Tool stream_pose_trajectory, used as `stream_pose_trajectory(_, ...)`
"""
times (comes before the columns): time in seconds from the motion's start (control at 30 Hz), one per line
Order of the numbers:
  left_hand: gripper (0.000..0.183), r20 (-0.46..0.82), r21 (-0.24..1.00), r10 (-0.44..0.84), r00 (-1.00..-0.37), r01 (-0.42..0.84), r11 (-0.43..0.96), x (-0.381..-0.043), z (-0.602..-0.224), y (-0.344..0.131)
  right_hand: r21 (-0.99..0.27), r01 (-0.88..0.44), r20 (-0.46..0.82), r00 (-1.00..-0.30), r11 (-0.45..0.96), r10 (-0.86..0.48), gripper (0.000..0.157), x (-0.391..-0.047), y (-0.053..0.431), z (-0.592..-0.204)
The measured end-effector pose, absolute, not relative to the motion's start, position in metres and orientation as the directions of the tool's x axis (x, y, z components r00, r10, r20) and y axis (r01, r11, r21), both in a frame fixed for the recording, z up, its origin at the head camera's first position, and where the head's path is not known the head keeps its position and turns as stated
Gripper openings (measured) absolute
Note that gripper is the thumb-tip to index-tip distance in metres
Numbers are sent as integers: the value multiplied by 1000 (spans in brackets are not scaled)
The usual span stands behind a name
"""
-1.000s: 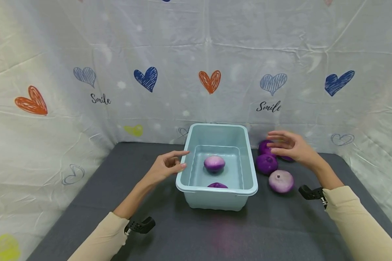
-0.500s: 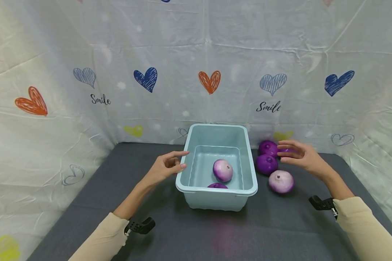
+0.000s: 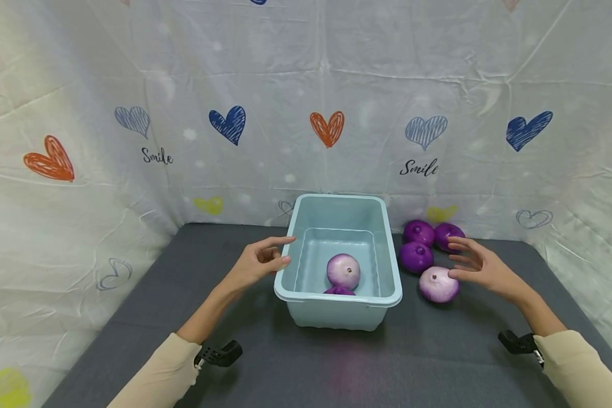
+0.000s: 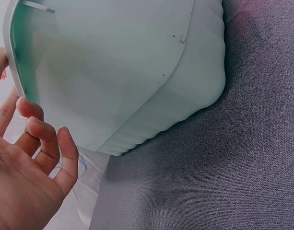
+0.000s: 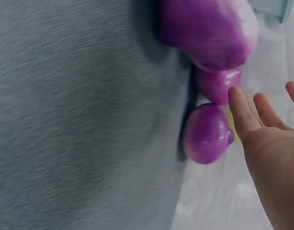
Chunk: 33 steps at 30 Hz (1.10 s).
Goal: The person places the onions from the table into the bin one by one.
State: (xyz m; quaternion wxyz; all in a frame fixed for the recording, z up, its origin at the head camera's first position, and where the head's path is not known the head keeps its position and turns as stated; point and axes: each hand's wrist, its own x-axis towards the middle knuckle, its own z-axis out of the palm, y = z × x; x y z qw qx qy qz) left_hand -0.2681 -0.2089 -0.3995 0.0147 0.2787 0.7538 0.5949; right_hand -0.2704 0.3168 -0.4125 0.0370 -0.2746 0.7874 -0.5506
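My left hand (image 3: 260, 259) holds the left rim of a light blue plastic basin (image 3: 338, 311), index finger and thumb at the rim, other fingers curled beside the outer wall (image 4: 113, 72). Inside the basin a pale purple onion (image 3: 343, 271) lies against a darker purple onion (image 3: 339, 290), partly hidden by the front wall. My right hand (image 3: 481, 266) hovers with spread, relaxed fingers to the right of a pale onion (image 3: 437, 285), holding nothing. Behind that onion, three dark purple onions (image 3: 416, 257) cluster; one dark onion (image 5: 207, 134) shows near the fingers in the right wrist view.
A dark grey cloth (image 3: 306, 368) covers the table. White sheeting (image 3: 285, 73) printed with hearts hangs along the back and sides. The loose onions sit between the basin's right side and my right hand.
My right hand has drawn back rightward and downward, uncovering the rear onions. The pale onion inside the basin has rolled forward against the darker one. My left hand has stayed at the rim.
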Motion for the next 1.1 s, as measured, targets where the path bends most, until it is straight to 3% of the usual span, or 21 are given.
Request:
stream_pose_trajectory(0.57, 48, 306, 907, 429, -850, 398, 140, -267, -398, -208, -878, -375, 195, -848, 297, -494, 84, -261, 314, -440)
stream_pose_trajectory(1.1, 48, 303, 906, 429, -851, 397, 147, -266, -398, -208, -855, -401, 194, -834, 328, -516, 70, -266, 313, -446)
